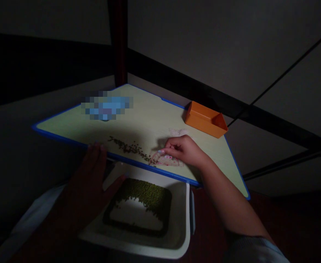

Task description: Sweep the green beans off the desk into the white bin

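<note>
My right hand (184, 149) is closed in a pinch on a clear, pink-marked protractor (167, 160), which rests on the pale tabletop near its front edge. A scattered line of small dark beans (131, 148) lies to the left of the protractor and reaches it. My left hand (94, 175) is in deep shadow at the table's front edge, with fingers stretched out and thumb apart over the tub's rim. Below the edge stands a white tub (186, 219) with many small green beans (149, 190) spread over its bottom, thickest at the far side.
An orange open box (206, 122) stands at the table's back right. A blurred-out blue item (108, 106) lies at the back left. The tabletop (146, 109) has a raised blue edge, and a wall and dark red post (120, 44) rise behind it.
</note>
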Available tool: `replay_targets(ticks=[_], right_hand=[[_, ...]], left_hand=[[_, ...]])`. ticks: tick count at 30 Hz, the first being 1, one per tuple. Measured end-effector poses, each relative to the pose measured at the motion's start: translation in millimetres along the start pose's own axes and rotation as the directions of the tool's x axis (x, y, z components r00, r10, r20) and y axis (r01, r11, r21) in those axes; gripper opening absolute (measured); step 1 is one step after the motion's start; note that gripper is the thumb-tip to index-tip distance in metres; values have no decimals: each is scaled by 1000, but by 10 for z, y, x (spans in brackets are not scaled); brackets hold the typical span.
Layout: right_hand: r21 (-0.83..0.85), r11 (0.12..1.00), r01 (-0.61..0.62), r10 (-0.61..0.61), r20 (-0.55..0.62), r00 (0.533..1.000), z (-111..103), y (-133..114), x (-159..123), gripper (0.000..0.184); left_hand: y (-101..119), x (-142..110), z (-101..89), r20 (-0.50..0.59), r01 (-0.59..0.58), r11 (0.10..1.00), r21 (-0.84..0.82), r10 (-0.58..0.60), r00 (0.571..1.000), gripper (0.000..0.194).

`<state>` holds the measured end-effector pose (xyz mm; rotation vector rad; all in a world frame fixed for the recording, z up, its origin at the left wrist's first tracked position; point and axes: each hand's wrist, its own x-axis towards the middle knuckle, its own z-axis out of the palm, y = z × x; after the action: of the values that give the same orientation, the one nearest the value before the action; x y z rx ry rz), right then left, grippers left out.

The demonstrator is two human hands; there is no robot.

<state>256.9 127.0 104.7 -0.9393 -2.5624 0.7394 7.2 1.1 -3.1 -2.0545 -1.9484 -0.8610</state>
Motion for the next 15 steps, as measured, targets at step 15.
replay_targets(ticks=[15], right_hand=[[1, 999, 36, -36, -10, 999, 9, 54, -6, 31]], left_hand=[[-6, 0, 9, 24, 33, 999, -22, -33, 999, 86]])
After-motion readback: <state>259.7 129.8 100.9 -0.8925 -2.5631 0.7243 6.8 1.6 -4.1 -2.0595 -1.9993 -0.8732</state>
